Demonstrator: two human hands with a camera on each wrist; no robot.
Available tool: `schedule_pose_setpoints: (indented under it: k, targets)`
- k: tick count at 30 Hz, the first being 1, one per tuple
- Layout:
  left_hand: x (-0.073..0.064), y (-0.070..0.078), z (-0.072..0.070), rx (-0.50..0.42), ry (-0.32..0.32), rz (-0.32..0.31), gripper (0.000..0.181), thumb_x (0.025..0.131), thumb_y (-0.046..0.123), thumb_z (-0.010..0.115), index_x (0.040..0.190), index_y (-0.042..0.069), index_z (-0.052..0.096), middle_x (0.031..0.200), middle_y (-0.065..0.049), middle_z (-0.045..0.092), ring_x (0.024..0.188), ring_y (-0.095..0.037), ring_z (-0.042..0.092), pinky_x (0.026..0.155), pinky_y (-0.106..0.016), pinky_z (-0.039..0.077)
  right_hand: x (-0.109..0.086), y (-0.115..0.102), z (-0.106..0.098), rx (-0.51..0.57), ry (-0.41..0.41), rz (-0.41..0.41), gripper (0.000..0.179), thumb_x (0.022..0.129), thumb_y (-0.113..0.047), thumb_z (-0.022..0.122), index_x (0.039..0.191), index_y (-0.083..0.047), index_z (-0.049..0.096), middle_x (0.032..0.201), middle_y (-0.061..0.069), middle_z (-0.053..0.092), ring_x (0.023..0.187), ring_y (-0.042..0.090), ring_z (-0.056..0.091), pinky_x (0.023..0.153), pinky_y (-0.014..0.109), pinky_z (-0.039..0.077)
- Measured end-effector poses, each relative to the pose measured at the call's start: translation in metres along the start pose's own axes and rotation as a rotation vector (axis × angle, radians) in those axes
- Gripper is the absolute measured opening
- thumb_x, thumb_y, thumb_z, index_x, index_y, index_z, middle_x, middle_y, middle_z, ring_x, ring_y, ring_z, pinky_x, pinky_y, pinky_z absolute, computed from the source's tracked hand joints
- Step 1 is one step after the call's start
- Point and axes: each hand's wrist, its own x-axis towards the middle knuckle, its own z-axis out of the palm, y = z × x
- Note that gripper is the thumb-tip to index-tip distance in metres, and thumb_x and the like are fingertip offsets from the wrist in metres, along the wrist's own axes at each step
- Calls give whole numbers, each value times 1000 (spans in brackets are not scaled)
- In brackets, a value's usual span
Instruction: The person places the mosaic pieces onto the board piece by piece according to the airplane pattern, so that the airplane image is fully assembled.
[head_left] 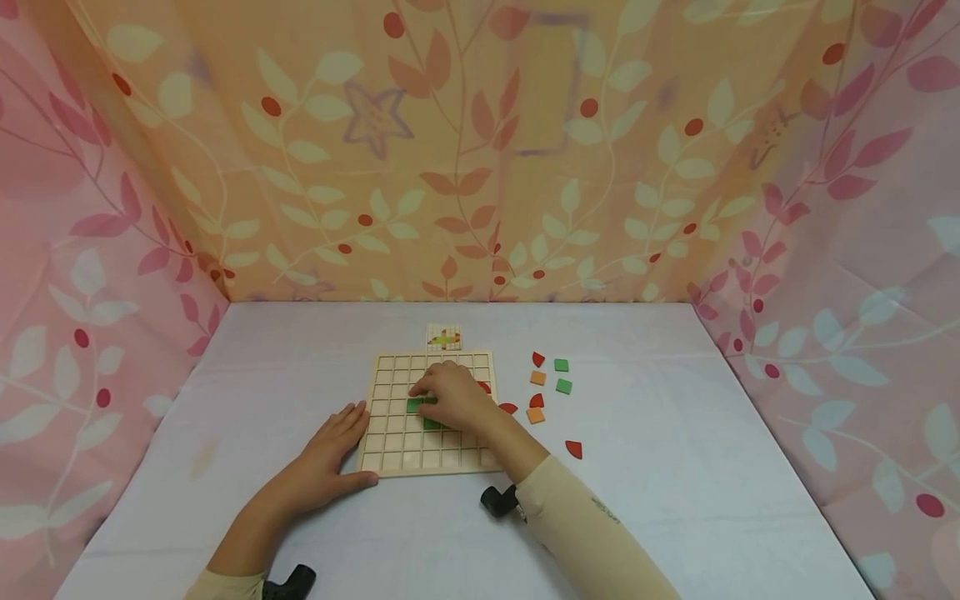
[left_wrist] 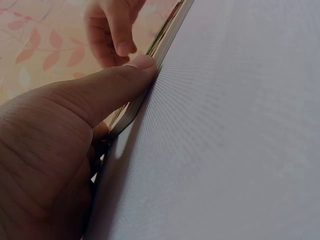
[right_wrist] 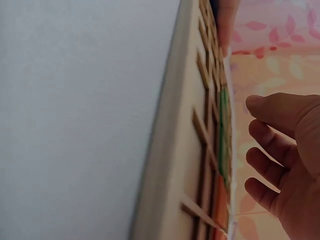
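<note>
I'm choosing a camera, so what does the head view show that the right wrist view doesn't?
Only the head view shows the picture card and loose pieces right of the board. Only the right wrist view shows the palm side of the right hand. Both show the board, its green pieces, the right hand and part of the left hand.

Booth [head_left: 480, 275]: a curtained recording spot; home or studio, cannot tell.
Table [head_left: 712, 500]: white-topped, enclosed on three sides.
Back curtain [head_left: 420, 187]: orange, leaf-printed, behind the table.
Side curtains [head_left: 45, 333]: pink, leaf-printed, left and right of the table.
Wrist cameras [head_left: 495, 502]: black, over the table.
</note>
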Motion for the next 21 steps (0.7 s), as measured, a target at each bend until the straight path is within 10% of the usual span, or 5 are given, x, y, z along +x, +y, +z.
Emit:
schedule_pose_setpoints:
  k: [21]
  targets:
    - [-1,1,2,4,18,1,109,82,60,78,161,3,29,171,-10,19,159,-35,12,127,-26,-3,-70,11,-76,47,190,-74,23,90,-20,78,113,-22,78,109,-8,68,116,17,56,104,42,45]
